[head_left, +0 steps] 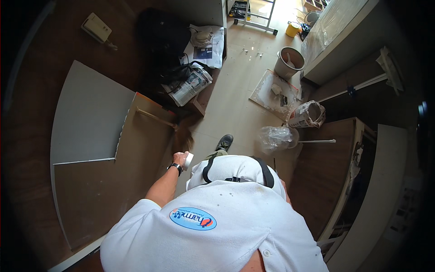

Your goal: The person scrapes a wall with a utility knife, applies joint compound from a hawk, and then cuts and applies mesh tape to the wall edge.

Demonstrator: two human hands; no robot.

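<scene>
My left hand (180, 159), with a black watch at its wrist, is closed around a small white round thing (188, 161) that looks like a roll of tape. It hangs low beside my left hip. Just beyond it stands a broom (183, 134) with brown bristles, its wooden handle leaning over a brown board. My right hand is out of sight behind my body; only a bit of the right arm shows. One dark shoe (224, 143) of mine is on the tiled floor ahead.
At left, a cut grey board (93, 115) leans on the brown board (99, 199). Newspapers (190, 86) and a black bag (161, 38) lie on a low surface. To the right are a bucket (290, 62), a plaster-smeared board (274, 93), a clear plastic bag (277, 138) and a wooden cabinet (321, 172). A ladder (259, 18) stands far ahead.
</scene>
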